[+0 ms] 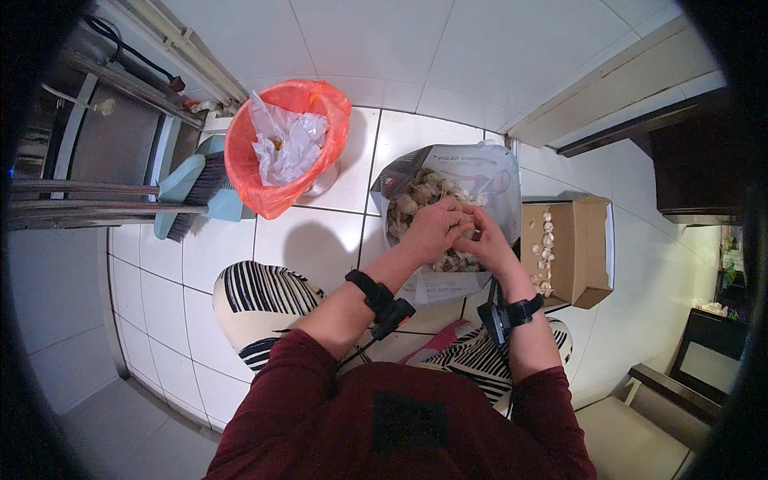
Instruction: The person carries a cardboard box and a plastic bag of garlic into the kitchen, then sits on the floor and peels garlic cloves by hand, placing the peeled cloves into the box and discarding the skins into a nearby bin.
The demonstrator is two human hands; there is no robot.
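My left hand (437,227) and my right hand (490,242) meet over an open plastic bag (498,172) standing on the floor in front of me. Their fingers are curled together around a pale piece of garlic (470,234), mostly hidden by the fingers. Whole garlic bulbs (428,189) and loose papery skins (458,262) fill the bag below and beyond the hands. Just right of the bag, an open cardboard box (590,252) holds several whitish garlic cloves (547,240) along its left side.
A bin with a red liner (240,172) and crumpled white plastic (290,144) inside stands at the far left. Beside it are a brush (210,180) and a light blue dustpan (228,204). White tiles (308,244) cover the floor. A chair (636,432) is at the near right.
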